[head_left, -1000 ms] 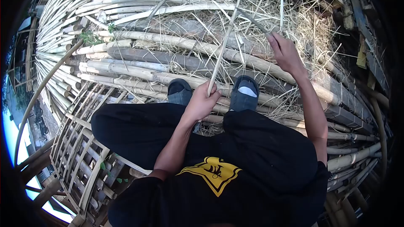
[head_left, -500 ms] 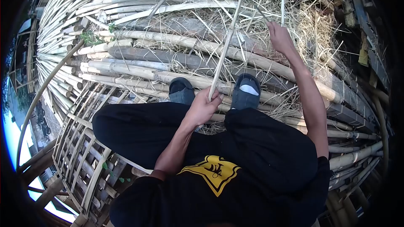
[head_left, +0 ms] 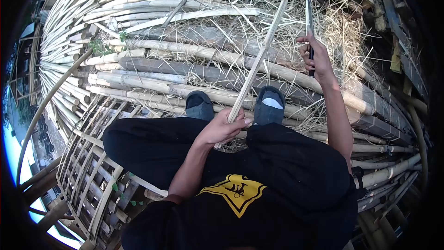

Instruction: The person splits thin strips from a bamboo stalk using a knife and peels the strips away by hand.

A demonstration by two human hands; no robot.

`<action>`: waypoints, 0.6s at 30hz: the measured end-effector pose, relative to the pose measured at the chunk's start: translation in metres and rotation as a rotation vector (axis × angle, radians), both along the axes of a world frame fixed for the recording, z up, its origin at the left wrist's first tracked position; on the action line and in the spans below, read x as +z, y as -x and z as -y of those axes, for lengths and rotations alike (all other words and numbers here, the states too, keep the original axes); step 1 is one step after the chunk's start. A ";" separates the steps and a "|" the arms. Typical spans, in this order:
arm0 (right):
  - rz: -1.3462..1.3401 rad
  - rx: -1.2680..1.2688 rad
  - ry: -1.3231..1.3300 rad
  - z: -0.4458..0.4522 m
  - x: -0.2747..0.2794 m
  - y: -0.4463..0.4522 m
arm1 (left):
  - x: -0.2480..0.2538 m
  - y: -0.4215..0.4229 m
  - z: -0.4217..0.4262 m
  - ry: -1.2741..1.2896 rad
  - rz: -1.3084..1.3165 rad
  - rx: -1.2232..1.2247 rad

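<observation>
My left hand (head_left: 221, 128) is closed round the lower end of a split bamboo strip (head_left: 263, 48) in front of my lap. The strip slants up and away to the right, its far end close to the thin blade of a knife. My right hand (head_left: 320, 59), arm stretched forward, grips that knife (head_left: 311, 55) by its dark handle, with some fingers curled loosely. Its blade points away from me. Whether blade and strip touch I cannot tell.
Bamboo poles (head_left: 185, 44) lie across the ground under thin shavings (head_left: 351, 32). My slippered feet (head_left: 270, 106) rest among the poles. A woven bamboo lattice (head_left: 92, 166) stands at left, near a curved pole (head_left: 51, 97). Dark timber (head_left: 407, 41) borders the right side.
The bamboo strip has swung to the right at its far end. My right hand has moved slightly right and nearer, and the knife has turned from slanting left to pointing straight away.
</observation>
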State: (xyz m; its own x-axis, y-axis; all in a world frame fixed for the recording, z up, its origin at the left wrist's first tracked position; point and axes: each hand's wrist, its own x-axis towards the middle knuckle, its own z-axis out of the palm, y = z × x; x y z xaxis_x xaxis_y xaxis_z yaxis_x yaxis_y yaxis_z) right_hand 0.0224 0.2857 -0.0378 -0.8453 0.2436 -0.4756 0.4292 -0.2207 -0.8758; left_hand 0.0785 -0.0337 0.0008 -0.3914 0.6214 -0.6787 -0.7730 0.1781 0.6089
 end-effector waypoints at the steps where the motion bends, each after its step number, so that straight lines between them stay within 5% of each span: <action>1: 0.002 0.021 0.078 0.017 -0.002 0.004 | -0.002 0.000 0.001 0.007 -0.002 -0.004; 8: -0.023 -0.163 0.326 0.051 -0.021 0.020 | -0.011 0.004 0.008 -0.081 0.129 -0.095; 13: -0.141 -0.346 0.288 0.029 -0.021 0.016 | -0.021 0.022 0.013 0.356 -0.587 0.195; 15: -0.153 -0.463 0.307 0.019 -0.019 0.016 | -0.014 0.031 0.019 0.292 -0.445 0.422; 18: -0.137 -0.507 0.319 0.016 -0.016 0.020 | -0.011 0.025 0.017 0.230 -0.441 0.310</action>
State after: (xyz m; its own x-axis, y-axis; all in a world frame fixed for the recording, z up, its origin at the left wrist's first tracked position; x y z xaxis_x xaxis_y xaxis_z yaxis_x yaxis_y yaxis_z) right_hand 0.0028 0.2698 -0.0535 -0.7200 0.4948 -0.4865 0.0900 -0.6286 -0.7725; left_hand 0.0532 -0.0507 -0.0099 -0.8075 0.2884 -0.5145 -0.4927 0.1498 0.8572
